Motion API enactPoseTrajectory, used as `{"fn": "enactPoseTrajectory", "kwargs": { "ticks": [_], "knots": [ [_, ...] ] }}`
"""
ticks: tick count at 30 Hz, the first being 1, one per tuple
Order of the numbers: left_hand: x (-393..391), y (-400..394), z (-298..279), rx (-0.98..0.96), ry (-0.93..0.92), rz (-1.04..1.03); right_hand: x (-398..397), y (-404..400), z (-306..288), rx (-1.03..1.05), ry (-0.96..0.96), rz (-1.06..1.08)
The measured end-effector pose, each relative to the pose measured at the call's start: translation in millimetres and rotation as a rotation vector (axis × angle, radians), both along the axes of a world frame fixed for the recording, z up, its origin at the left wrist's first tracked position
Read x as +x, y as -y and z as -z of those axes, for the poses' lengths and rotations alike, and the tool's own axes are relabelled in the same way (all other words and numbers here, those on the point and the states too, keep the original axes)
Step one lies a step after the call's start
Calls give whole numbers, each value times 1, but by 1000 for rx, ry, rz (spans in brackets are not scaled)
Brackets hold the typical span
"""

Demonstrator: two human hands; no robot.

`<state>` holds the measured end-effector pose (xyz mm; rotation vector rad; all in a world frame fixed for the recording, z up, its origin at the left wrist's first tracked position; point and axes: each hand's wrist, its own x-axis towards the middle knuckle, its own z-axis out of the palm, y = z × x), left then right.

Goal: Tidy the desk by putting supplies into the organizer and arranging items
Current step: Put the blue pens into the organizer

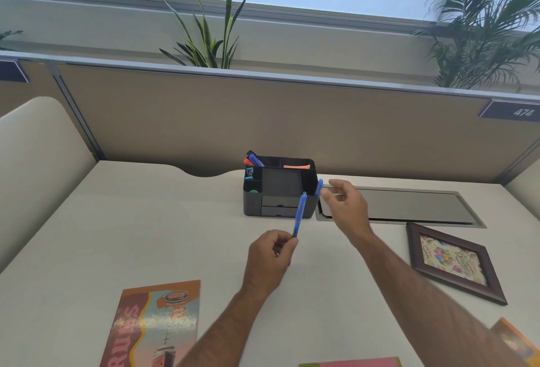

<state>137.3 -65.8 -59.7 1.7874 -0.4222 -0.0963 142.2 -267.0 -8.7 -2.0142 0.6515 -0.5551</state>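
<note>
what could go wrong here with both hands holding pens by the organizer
The right hand pinches a blue pen right at the organizer wall; it could slip down outside the box. The left hand holds a second blue pen by its end only, so it may tip or drop. The crowded marker compartment leaves little room.

Bare desk [146,235] left of organizer [279,191]

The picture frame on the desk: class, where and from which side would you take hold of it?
Grip the picture frame by its raised wooden border at the near corner, coming from above. It lies flat on the desk, turned diamond-wise, so fingers should pinch the moulding, not the glass.
</note>
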Motion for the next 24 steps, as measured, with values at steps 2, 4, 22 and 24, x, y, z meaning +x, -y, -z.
{"fn": "enactPoseTrajectory", "kwargs": {
  "ticks": [2,4,22,24],
  "knots": [
    [1,5,-4,12,12,1,0,-4,0,-19,-7,-11],
    [1,8,-6,36,31,7,6,-5,-1,-100,-76,-61],
    [14,-1,-1,146,11,-64,49,7,-13,-232,-196,-126],
    [14,-1,0,146,10,-70,47,6,-14,-249,-206,-134]
  ]
}}
